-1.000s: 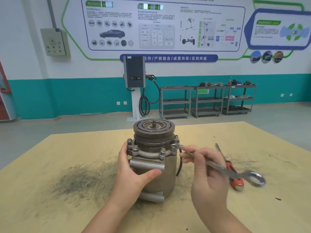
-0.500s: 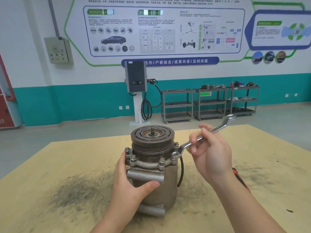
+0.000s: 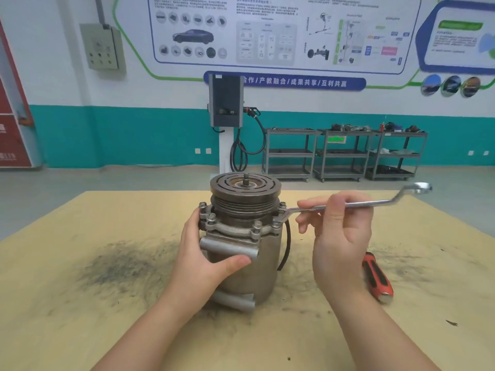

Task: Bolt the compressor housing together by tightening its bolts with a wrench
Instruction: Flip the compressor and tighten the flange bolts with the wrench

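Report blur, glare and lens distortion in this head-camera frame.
Head view: compressor, left hand and right hand on the wrench are sharp; wall poster text is soft; the floor line bows from the wide-angle lens; lighting is even, with a bright glint on the wrench's far end.

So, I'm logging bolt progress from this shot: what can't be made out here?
- Head view: the wrench end on the right-hand bolt; too small to tell how it seats.
- Back of the compressor: hidden by its own pulley, so the rear bolts are unseen.
- Left side: covered by the left hand.
- Right hand grip: seen from behind.
- Screwdriver shaft: hidden behind the right wrist.
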Demonstrator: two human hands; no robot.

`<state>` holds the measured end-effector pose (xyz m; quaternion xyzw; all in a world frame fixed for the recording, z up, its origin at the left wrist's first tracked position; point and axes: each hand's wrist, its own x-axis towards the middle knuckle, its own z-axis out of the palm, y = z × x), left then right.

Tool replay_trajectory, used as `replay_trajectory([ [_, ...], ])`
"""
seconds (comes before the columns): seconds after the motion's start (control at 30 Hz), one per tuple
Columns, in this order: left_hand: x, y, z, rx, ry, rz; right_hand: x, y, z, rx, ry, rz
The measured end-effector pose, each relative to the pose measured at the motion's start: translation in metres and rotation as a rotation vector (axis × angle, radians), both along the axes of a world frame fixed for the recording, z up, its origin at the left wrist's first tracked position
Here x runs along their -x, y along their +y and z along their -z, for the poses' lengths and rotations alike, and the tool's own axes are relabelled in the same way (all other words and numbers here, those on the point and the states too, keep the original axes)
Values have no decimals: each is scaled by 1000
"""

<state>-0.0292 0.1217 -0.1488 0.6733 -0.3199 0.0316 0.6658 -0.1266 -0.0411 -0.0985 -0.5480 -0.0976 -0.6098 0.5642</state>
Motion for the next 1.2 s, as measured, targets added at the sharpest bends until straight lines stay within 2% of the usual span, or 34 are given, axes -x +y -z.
replay_trajectory([
  [0.07,0,0,0,-4,-4,-6,1,5,6,278,-108,88],
  [0.13,-1,-1,1,-6,-12,-13,0,8,12,441,-111,126],
  [0.27,-2,-3,2,11,-31,-3,0,15,18,566,-58,191],
  [0.43,-3,-5,2,22,-56,11,2,23,15,815,-10,307],
  [0.5,-4,-4,1,19,-52,0,6,24,10,739,-30,272],
  [0.53,-3,-3,1,14,-48,-4,8,24,7,633,-49,211],
  [0.63,-2,-1,1,3,-27,11,13,18,-5,144,-89,-30],
  [0.73,-2,-1,1,-5,-18,1,11,6,-13,-320,27,-266],
  [0.83,-1,-2,1,-28,-25,-17,5,-4,-13,-534,119,-433],
  [0.93,0,-1,0,-44,-15,-25,1,-7,-11,-570,151,-501],
  [1.07,-1,-1,0,-43,-14,-19,0,-8,-8,-512,139,-501],
  [1.13,0,0,-1,-52,-15,-26,1,-1,-2,-334,44,-319],
  [1.2,1,-1,-2,-51,-26,-31,0,9,8,-27,-83,-75],
])
